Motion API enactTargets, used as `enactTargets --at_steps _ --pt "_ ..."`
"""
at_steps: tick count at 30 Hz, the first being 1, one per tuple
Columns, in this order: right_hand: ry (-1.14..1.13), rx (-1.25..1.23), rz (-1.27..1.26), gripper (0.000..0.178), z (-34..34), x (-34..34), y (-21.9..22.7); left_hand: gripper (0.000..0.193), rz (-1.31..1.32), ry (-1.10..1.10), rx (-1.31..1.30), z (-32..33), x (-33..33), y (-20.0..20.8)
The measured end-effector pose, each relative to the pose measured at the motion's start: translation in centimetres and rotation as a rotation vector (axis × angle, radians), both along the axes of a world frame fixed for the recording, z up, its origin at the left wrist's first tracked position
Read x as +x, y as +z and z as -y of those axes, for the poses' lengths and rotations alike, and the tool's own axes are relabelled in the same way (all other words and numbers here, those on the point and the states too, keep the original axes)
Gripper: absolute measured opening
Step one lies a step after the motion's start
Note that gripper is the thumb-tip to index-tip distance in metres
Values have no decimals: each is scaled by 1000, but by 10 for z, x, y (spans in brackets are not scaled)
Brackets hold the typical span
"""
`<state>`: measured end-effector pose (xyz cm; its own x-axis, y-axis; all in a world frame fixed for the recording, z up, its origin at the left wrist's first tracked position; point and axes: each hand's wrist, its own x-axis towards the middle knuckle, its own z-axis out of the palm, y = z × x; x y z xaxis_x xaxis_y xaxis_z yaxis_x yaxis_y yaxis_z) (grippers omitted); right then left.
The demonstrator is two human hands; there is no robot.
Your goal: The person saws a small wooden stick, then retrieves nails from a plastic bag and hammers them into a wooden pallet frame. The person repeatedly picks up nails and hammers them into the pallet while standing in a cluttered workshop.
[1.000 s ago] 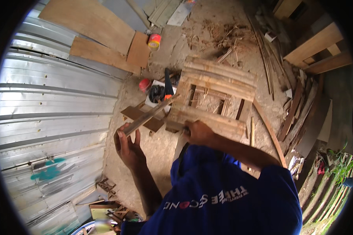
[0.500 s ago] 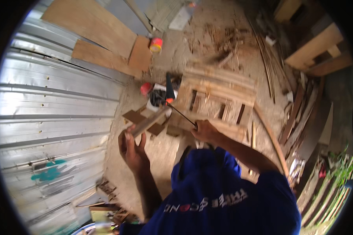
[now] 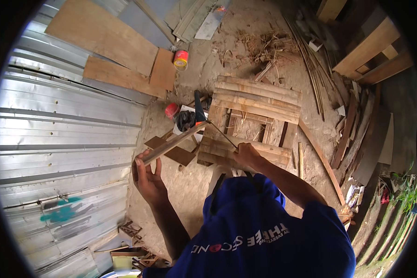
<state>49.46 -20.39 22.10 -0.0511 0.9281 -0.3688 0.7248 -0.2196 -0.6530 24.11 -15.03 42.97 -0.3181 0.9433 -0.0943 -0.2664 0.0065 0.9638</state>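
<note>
Nearest, I have the left hand (image 3: 148,181) pinching a wooden strip (image 3: 176,142), which slants up toward the left side of the slatted stand (image 3: 257,105). Right hand (image 3: 248,156), at the stand's near edge, closed round a thin dark tool (image 3: 223,134); tip at the strip's far end, contact unclear to me. Progress, my judgement: strip cut out and loose, its far end unfinished. Materials: strip straight, squared; stand rough-grained, planks across, middle open. Left of stand, an orange-handled dark blade (image 3: 199,105). Beyond it, tangled dry fibres (image 3: 273,44).
</note>
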Motion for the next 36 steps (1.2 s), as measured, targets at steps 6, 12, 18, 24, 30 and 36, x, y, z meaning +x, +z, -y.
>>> enactTargets --at_steps 6,12,18,24,30,36 --pt "-191 -159 -108 43 -4 11 -10 37 -128 104 1 -9 -48 -13" --pt "-559 5 -420 44 -16 -19 15 32 -165 365 -41 17 -105 -37" --pt "-896 353 -1079 34 -69 -55 83 33 230 297 59 40 -132 -88" --pt "-927 566 -1233 26 -92 -62 151 32 517 135 -39 32 -99 -132" --pt "-797 666 -1223 18 -86 -54 194 37 -204 -40 34 9 -56 -83" --pt "-597 683 -855 17 -56 -96 187 37 -87 -549 481 -33 31 -13"
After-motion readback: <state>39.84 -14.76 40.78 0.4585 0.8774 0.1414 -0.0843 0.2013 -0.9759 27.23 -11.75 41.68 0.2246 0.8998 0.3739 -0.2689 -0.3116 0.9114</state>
